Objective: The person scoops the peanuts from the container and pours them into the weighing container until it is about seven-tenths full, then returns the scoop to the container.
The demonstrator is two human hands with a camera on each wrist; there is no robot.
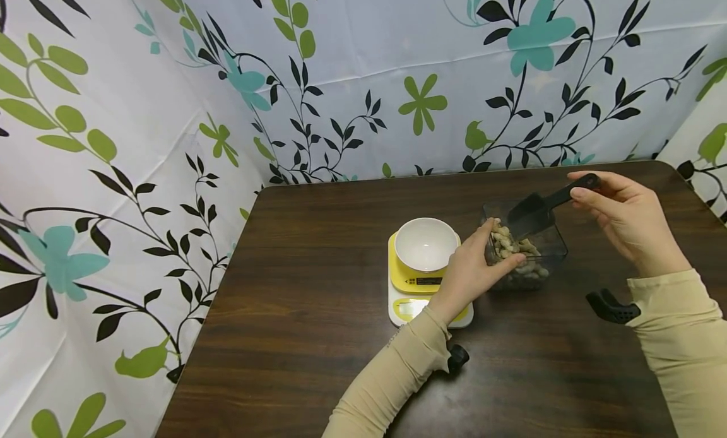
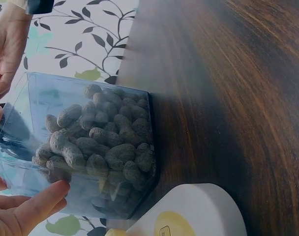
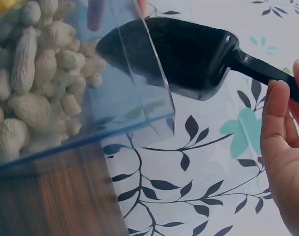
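A yellow-and-white scale (image 1: 400,275) stands on the brown table (image 1: 307,267) just left of the left hand's fingers, a white bowl (image 1: 426,243) on top. The left hand (image 1: 472,267) grips the clear container (image 1: 555,241), thumb and fingers spread along its rim; peanuts (image 1: 531,274) lie inside, below those fingertips. Right of them, a black scoop (image 1: 534,212) tilts blade-down into the container; whether it touches the peanuts is hard to tell. The right hand (image 1: 636,223) pinches its handle, thumb and fingers clamped together.
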